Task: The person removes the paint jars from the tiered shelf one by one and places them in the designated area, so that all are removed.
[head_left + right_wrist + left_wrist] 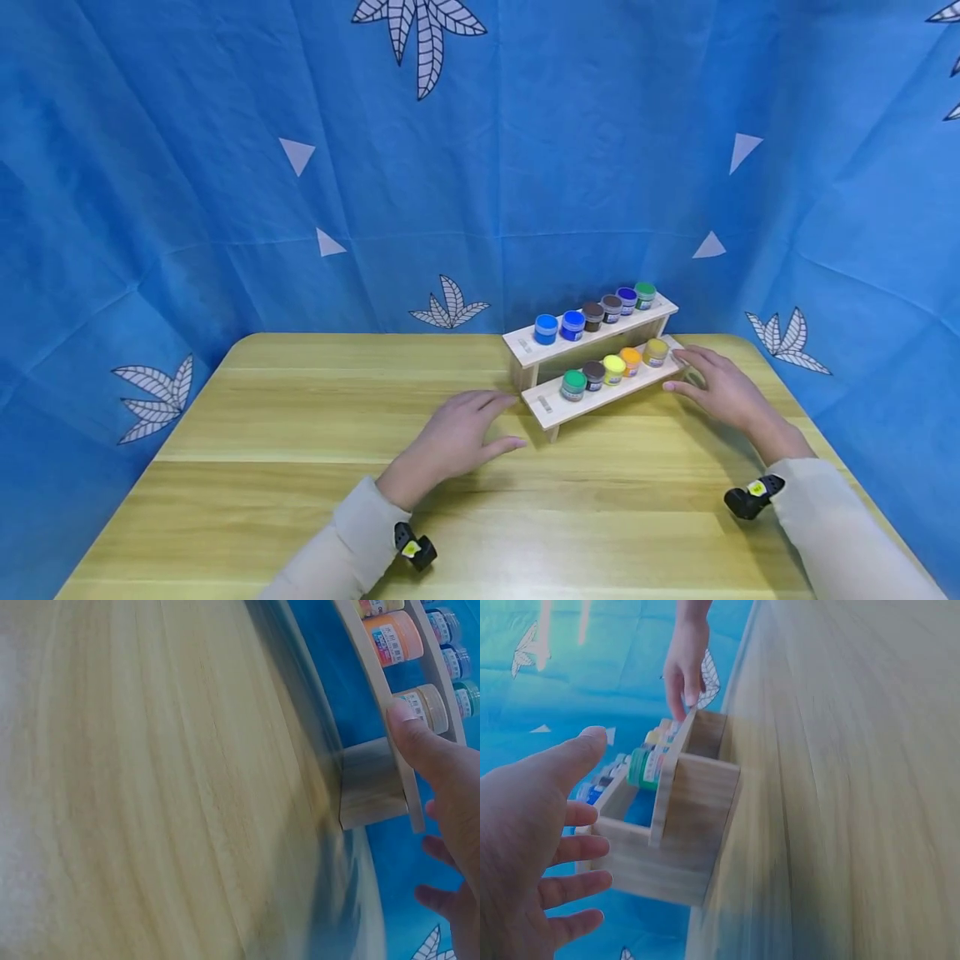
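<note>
A two-tier wooden stand (553,410) holds small paint jars on both steps. Along the lower step are a green jar (573,385), a dark brown jar (593,374), a yellow jar (613,368), an orange jar (631,360) and an ochre jar (656,352). My left hand (459,433) is beside the stand's left end, fingers spread, holding nothing. My right hand (722,393) is at the right end of the lower step; in the right wrist view its thumb (412,731) overlaps the step's edge by the ochre jar, fingers apart.
On the upper step stand several more jars, among them a light blue jar (546,329) and a green jar (645,293). The wooden table (285,417) ends behind the stand at a blue patterned cloth (585,167). Each wrist wears a small black camera.
</note>
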`<control>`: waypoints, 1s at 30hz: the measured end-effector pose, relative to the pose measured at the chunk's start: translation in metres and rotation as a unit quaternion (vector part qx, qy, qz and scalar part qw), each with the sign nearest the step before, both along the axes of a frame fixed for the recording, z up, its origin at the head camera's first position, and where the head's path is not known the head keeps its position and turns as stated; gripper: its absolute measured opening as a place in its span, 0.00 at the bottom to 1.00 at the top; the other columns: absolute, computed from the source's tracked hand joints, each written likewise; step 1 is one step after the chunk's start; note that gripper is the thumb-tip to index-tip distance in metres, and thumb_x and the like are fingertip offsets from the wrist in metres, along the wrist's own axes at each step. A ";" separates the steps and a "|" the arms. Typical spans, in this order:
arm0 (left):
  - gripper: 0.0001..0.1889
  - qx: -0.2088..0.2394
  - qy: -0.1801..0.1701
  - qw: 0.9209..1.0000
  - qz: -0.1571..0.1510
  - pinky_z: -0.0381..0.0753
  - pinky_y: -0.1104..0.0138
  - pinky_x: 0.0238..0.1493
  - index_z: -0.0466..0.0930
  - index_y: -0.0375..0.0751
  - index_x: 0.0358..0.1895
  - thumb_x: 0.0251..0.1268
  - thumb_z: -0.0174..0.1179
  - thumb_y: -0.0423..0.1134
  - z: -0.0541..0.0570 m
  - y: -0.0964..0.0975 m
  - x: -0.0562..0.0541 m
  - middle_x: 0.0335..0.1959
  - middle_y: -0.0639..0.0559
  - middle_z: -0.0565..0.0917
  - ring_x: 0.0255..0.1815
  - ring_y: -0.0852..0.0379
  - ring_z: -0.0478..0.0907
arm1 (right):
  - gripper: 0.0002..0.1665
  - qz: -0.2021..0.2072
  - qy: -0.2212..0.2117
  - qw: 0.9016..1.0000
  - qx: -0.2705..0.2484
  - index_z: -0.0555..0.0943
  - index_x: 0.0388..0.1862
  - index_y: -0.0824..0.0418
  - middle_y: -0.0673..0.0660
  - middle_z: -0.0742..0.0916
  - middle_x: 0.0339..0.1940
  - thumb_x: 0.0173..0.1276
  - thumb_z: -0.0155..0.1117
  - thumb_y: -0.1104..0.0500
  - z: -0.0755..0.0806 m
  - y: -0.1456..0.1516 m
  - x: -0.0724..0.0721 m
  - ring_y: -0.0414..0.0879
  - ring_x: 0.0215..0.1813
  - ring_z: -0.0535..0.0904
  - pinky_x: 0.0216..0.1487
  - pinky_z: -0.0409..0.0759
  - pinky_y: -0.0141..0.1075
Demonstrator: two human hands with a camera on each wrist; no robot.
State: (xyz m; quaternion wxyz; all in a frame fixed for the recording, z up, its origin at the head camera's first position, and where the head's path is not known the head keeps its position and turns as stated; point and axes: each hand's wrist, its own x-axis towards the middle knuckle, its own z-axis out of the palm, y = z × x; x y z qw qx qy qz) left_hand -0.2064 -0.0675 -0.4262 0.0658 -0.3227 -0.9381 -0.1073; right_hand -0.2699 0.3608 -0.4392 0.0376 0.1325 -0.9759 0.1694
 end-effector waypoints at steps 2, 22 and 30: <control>0.39 -0.008 0.003 1.000 -0.008 0.68 0.54 0.66 0.69 0.49 0.70 0.67 0.41 0.72 0.000 0.007 -0.002 0.67 0.51 0.73 0.66 0.49 0.70 | 0.47 0.001 -0.006 1.000 0.000 0.65 0.72 0.66 0.74 0.64 0.71 0.69 0.58 0.34 0.000 0.001 -0.001 0.75 0.69 0.57 0.65 0.55 0.69; 0.25 -0.084 0.027 0.992 -0.086 0.63 0.64 0.70 0.74 0.51 0.67 0.74 0.49 0.58 -0.010 0.054 -0.018 0.66 0.58 0.74 0.69 0.55 0.67 | 0.41 0.028 0.026 0.999 -0.010 0.74 0.64 0.70 0.72 0.71 0.67 0.65 0.67 0.41 0.001 -0.003 -0.008 0.73 0.65 0.65 0.61 0.62 0.68; 0.21 -0.053 0.026 0.994 -0.091 0.67 0.64 0.67 0.79 0.51 0.63 0.73 0.54 0.53 -0.009 0.051 -0.023 0.62 0.58 0.78 0.66 0.56 0.71 | 0.34 0.029 0.050 0.998 -0.018 0.78 0.59 0.70 0.71 0.76 0.64 0.65 0.68 0.46 0.002 -0.007 -0.006 0.72 0.64 0.68 0.61 0.64 0.66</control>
